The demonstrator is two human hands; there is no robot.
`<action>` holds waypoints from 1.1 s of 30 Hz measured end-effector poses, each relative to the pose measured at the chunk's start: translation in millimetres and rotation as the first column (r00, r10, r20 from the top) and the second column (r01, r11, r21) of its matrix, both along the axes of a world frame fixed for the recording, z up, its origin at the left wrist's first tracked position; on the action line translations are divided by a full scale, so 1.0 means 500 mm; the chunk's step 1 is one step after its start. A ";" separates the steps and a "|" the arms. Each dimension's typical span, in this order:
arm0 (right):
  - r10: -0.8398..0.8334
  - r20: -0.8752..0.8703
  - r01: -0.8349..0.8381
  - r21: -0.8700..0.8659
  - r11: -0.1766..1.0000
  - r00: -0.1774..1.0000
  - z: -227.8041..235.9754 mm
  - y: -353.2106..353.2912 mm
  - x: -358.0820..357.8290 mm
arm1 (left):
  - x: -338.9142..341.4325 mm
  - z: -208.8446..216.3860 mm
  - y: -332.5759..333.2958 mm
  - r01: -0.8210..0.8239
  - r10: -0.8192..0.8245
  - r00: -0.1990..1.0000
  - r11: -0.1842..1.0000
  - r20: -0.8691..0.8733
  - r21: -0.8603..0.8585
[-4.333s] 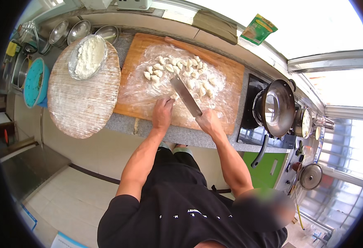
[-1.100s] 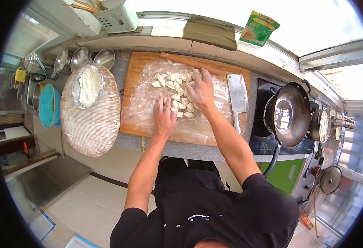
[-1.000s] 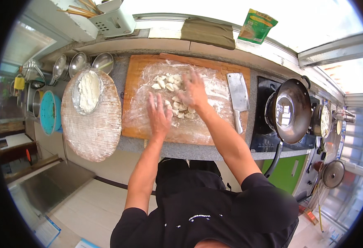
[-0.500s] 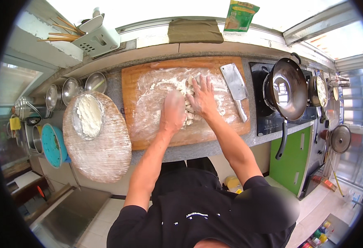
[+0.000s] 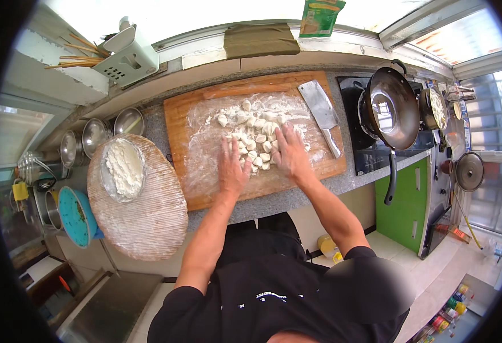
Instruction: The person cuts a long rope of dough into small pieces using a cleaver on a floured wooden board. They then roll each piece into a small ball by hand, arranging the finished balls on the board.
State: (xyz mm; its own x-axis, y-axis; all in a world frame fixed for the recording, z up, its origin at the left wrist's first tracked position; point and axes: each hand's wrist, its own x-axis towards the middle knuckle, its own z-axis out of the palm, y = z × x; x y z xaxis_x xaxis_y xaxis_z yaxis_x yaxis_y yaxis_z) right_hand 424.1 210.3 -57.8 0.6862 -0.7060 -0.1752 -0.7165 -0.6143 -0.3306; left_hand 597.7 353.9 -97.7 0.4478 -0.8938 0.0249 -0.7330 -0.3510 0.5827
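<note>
Several small pieces of white dough [image 5: 261, 139] lie in a loose cluster on the floured wooden board [image 5: 196, 187]. My left hand [image 5: 233, 167] rests at the cluster's left side, fingers stretched out and touching or close to the nearest pieces. On the other side, my right hand [image 5: 291, 152] is spread with its fingertips beside the dough; neither hand grips anything. A cleaver [image 5: 319, 107] with a broad metal blade lies flat along the board's right side, its handle toward me. Loose flour is scattered around the pieces.
At left, a bowl of flour [image 5: 124, 169] stands on a round ridged tray [image 5: 142, 226], near a turquoise basin [image 5: 75, 216] and metal bowls [image 5: 96, 136]. A wok [image 5: 393, 114] sits on the stove at right, its handle pointing toward me. Behind the board is a utensil holder [image 5: 130, 58].
My hands have moved apart from over the dough, uncovering the pieces, which now lie more spread out. The whole view has shifted and tilted slightly.
</note>
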 end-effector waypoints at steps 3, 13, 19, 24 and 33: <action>0.098 0.001 -0.098 -0.043 0.994 0.995 -0.027 0.055 0.039 | -0.027 0.007 0.015 0.036 -0.040 0.994 0.998 -0.103 -0.047; 0.285 -0.162 -0.289 -0.004 0.957 0.945 0.044 -0.136 0.088 | -0.021 0.028 0.014 -0.170 0.129 0.975 0.957 0.181 0.234; 0.228 -0.198 -0.236 -0.022 0.971 0.954 -0.015 -0.043 0.002 | 0.024 0.000 -0.036 -0.274 0.259 0.953 0.958 0.160 0.081; 0.615 -0.113 -0.619 -0.010 0.785 0.781 0.026 -0.048 0.121 | -0.001 -0.003 -0.045 -0.202 0.179 0.975 0.961 -0.130 -0.189; 0.498 0.052 -0.495 -0.055 0.867 0.866 0.022 -0.200 0.174 | -0.096 0.048 -0.003 0.048 -0.101 0.987 0.930 0.127 0.363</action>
